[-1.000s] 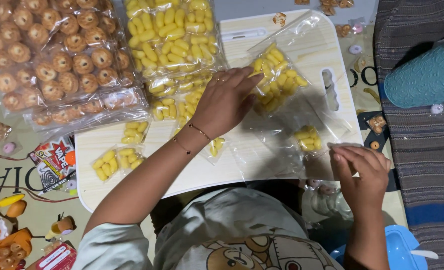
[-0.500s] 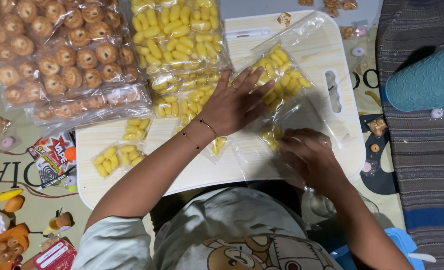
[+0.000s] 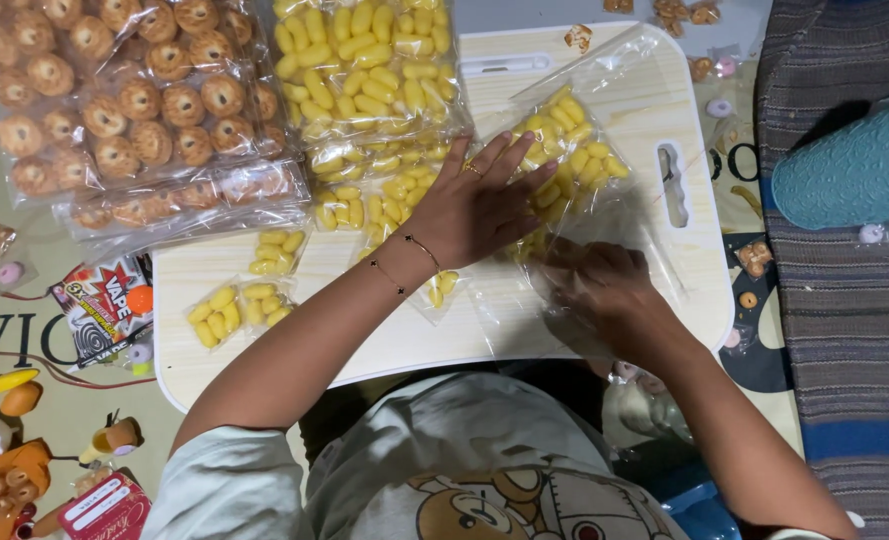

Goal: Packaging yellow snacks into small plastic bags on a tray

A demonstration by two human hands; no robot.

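Left hand (image 3: 479,205), fingers spread, presses flat on bag (image 3: 574,150) of yellow snacks atop tray (image 3: 404,335); right hand (image 3: 599,285) inside clear bag (image 3: 604,240), grip can't tell.

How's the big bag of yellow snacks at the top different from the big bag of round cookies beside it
The bag of yellow snacks holds small, oblong, bright yellow pieces; the bag of round cookies holds larger, round, brown biscuits with dark centres. The yellow bag lies partly on the white board; the cookie bag lies left of it, mostly off the board. Both are clear plastic, full and untouched by either hand.
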